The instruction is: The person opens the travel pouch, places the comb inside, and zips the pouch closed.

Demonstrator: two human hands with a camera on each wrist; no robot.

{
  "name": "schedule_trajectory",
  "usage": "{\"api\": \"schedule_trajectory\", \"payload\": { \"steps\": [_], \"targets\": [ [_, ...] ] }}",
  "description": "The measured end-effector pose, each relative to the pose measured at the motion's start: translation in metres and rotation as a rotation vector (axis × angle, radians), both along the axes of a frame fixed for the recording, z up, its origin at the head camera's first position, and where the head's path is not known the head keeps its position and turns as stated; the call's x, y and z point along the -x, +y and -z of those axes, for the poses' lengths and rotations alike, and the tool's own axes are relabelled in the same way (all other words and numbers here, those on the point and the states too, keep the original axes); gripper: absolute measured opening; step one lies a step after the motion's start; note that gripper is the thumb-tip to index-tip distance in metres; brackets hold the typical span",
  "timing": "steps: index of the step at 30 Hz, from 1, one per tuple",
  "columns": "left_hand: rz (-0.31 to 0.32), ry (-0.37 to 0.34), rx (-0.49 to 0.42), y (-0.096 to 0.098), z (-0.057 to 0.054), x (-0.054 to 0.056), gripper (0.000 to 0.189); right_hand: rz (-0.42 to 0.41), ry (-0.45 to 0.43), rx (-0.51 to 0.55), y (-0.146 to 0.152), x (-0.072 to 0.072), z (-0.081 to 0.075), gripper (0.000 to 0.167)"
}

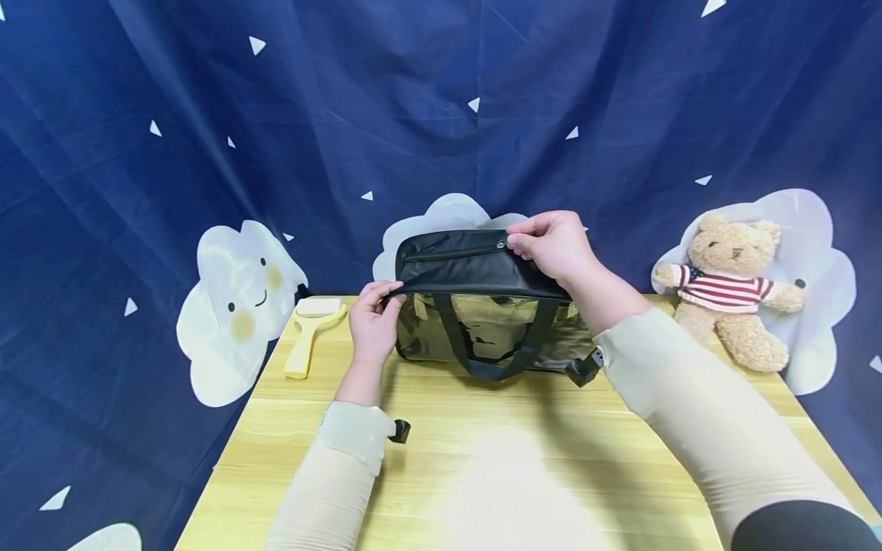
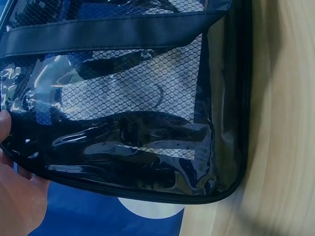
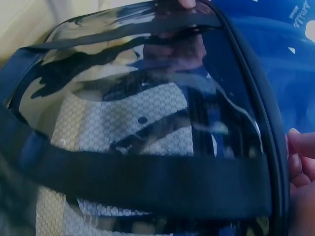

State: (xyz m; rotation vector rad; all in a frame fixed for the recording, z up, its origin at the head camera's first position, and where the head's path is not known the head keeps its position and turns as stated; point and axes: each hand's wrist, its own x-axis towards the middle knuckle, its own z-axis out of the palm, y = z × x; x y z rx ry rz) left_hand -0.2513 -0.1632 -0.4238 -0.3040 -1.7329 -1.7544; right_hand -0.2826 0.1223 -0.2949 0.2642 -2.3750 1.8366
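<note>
Standing at the far part of the wooden table [image 1: 448,409], the black bag [image 1: 475,275] is pinched at its near top left corner by the left hand [image 1: 374,325], apparently to steady it, while the right hand [image 1: 561,249] pinches beside the zipper slider [image 1: 501,245], presumably for control of the closure. The bag's top is dark and creased, its front panel transparent and glossy.

Blue curtain [image 3: 268,64]: carries small, slanting white lettering [image 3: 300,14] in the right wrist view.
Lettering: too blurred to read.
</note>
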Motion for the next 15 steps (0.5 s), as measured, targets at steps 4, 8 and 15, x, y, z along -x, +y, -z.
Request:
{"api": "schedule_trajectory", "payload": {
  "steps": [4, 8, 15],
  "targets": [
    [-0.023, -0.006, -0.001, 0.002, 0.001, -0.001, 0.017, -0.011, 0.004, -0.018, -0.015, 0.002, -0.001, 0.019],
    [-0.036, -0.004, -0.007, 0.004, 0.003, -0.003, 0.016, -0.030, -0.010, -0.011, -0.030, 0.005, -0.003, 0.018],
    [-0.047, 0.013, -0.025, 0.007, 0.003, -0.004, 0.015, -0.027, -0.044, -0.079, -0.058, 0.006, -0.004, 0.017]
  ]
}}
